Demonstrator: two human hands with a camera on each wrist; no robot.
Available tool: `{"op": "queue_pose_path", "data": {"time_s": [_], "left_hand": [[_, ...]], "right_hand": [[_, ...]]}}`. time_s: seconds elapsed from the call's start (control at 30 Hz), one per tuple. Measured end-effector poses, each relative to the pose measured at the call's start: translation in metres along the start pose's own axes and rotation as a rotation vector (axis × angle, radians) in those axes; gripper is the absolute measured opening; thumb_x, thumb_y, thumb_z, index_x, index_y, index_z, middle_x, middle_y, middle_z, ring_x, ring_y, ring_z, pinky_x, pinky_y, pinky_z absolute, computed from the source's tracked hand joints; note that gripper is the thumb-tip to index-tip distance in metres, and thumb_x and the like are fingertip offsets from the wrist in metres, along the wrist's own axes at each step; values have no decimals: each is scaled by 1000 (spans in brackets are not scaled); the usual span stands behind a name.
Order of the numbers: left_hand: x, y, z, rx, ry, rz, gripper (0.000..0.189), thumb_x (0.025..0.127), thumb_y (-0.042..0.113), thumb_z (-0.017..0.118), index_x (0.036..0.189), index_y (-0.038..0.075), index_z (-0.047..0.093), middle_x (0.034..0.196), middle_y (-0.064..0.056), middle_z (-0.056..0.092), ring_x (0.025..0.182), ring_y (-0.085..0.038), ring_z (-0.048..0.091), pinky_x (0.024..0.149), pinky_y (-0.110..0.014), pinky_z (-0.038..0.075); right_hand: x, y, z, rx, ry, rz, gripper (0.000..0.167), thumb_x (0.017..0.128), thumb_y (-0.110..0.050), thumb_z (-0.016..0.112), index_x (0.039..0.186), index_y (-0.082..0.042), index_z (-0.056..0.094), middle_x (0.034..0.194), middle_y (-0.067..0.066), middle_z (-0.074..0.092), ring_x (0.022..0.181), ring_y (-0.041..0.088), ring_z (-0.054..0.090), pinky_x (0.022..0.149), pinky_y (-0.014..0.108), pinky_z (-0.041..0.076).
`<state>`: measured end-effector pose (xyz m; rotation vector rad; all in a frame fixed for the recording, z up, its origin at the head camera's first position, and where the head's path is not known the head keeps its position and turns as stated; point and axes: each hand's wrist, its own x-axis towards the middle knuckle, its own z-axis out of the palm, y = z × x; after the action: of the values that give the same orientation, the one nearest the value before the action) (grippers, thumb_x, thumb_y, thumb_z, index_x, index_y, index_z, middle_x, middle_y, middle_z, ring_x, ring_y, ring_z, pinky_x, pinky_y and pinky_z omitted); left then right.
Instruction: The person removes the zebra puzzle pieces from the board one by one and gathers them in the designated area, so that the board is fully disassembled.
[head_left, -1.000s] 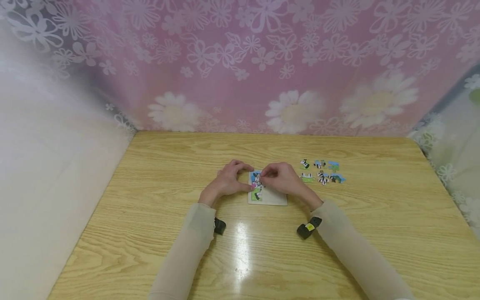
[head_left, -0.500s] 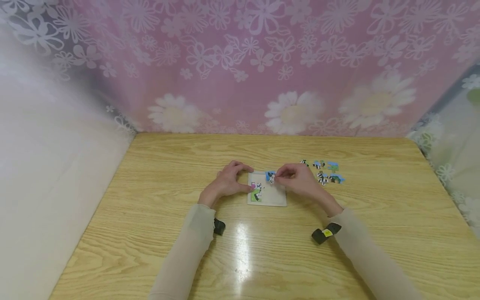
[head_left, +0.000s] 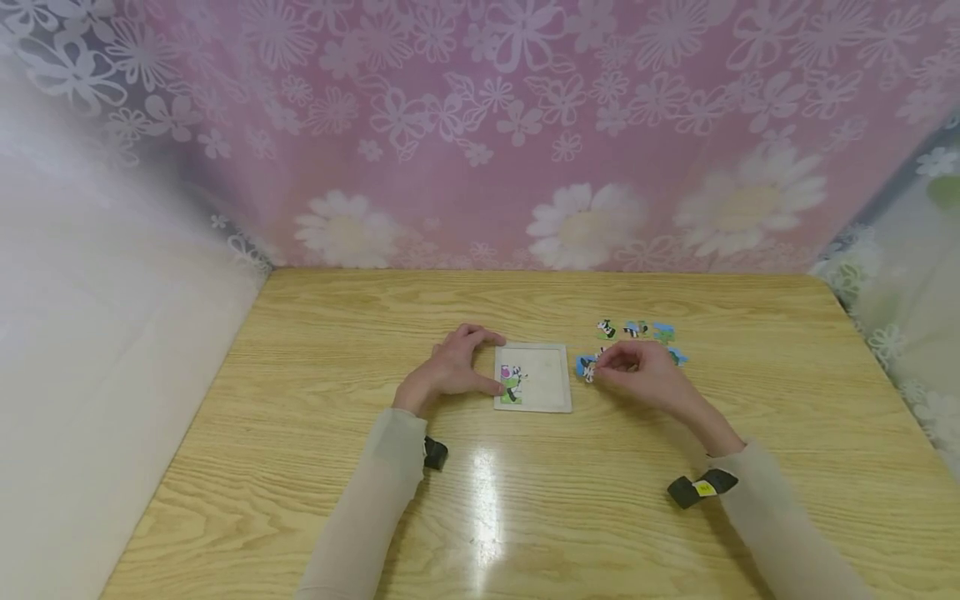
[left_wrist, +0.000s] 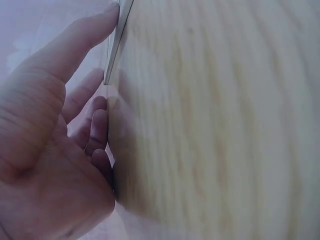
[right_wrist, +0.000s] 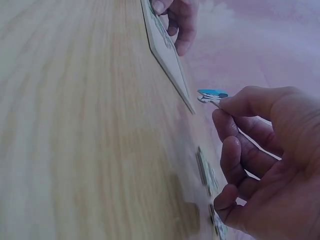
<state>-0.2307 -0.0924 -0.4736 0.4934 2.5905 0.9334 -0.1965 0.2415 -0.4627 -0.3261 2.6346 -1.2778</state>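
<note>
A shallow pale puzzle tray lies on the wooden table, with a panda-pattern section in its lower left corner. My left hand rests at the tray's left side, thumb and forefinger spread apart and touching its edge. Between thumb and fingertips, my right hand pinches a blue, black and white puzzle piece, held just right of the tray. The right wrist view shows this puzzle piece raised off the table. Part of the piece is covered by the fingers.
Loose puzzle pieces lie right of the tray, among them a black and white one, a middle one and a blue-green one. My right hand hides some of the others. A pink flowered curtain hangs behind the table.
My right hand has lifted the blue puzzle piece out of the tray's upper left and carried it rightward past the tray's edge. The left hand has stayed at the tray's left side.
</note>
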Motion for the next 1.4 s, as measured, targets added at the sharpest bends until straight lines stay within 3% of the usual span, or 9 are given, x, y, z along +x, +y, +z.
{"op": "queue_pose_path", "data": {"time_s": [0.4,0.6,1.07,1.27,1.4], "left_hand": [[0,-1,1,17,5,3,75,75,43,90,141,32,56,149,-2,44,137,-29,40,115,-60,26],[0,-1,0,53,-7,15,79,75,46,90,144,33,53,152,-2,42,140,-30,39,114,-60,26],[-2,2,0,35,-1,17,80,74,43,91,144,31,54,150,-3,44,137,-30,41,110,-57,28],[-2,1,0,37,-4,16,81,74,43,91,145,31,53,151,-3,42,138,-31,39,111,-57,28],[-3,2,0,35,-2,13,81,74,43,91,145,31,53,152,-3,42,139,-31,39,112,-58,28]], "right_hand": [[-24,12,-14,-96,14,13,12,94,-23,75,98,-12,74,91,4,73,79,6,64,72,23,50],[-27,11,-13,-139,45,16,8,93,-21,76,94,-13,75,87,2,74,75,5,64,69,22,50],[-28,16,-13,-189,60,38,9,93,-24,76,93,-14,75,82,0,73,70,5,61,67,23,47],[-23,10,-9,-187,57,-18,11,93,-28,76,94,-17,75,82,-2,71,71,7,59,66,24,46],[-13,2,-1,-150,61,-73,14,94,-24,75,103,-13,75,88,1,73,77,10,63,68,24,49]]}}
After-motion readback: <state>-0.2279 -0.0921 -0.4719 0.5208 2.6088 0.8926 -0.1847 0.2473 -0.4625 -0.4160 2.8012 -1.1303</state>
